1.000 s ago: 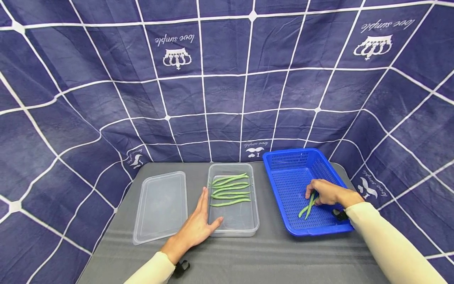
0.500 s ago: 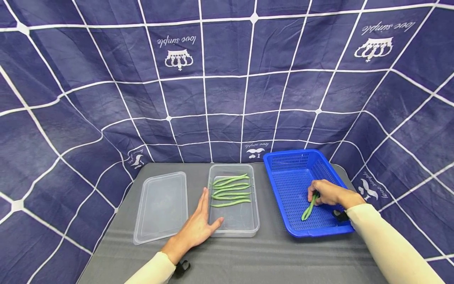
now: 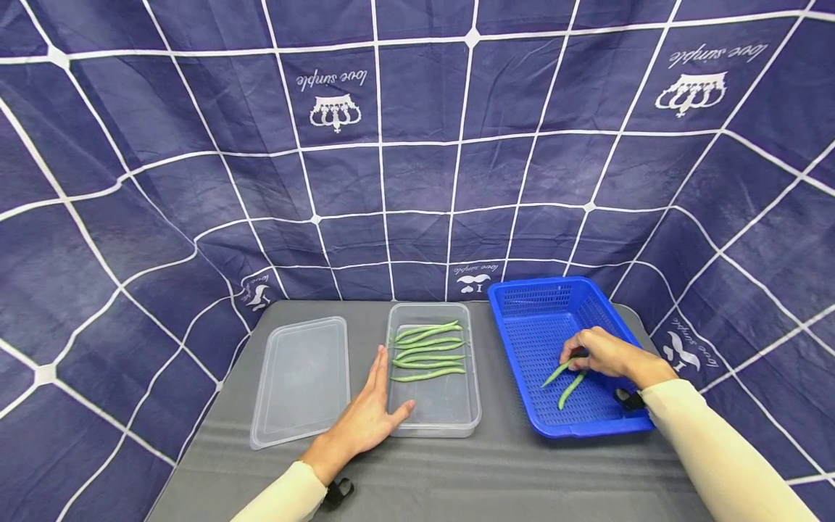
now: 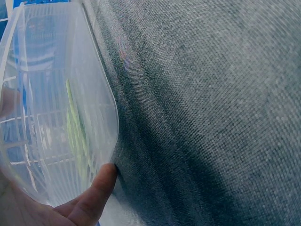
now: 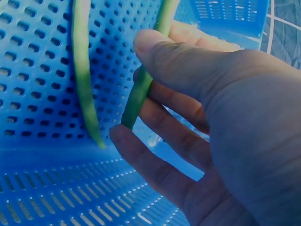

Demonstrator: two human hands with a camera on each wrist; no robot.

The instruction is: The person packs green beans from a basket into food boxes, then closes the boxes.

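My right hand point(image 3: 603, 354) is inside the blue plastic basket point(image 3: 512, 341), pinching a green bean point(image 5: 137, 99) between thumb and fingers. A second green bean point(image 5: 83, 70) lies loose on the perforated basket floor beside the hand. My left hand point(image 3: 365, 422) has its fingers straight along the left wall of a clear plastic container point(image 3: 435, 413), thumb at its near left corner. Several green beans point(image 3: 427, 375) lie crosswise in a row in the container's far part. Through the container's wall they appear blurred in the left wrist view.
A clear flat lid point(image 3: 303, 384) lies left of the container on the grey tabletop point(image 3: 417, 478). Behind and along both sides hangs a blue cloth point(image 3: 417, 174) with white lines. The basket's raised walls surround the right hand.
Two beans lay crossed, then together, under the right hand; now they are apart, one pinched and pointing left, the other on the basket floor. The left hand stays against the container.
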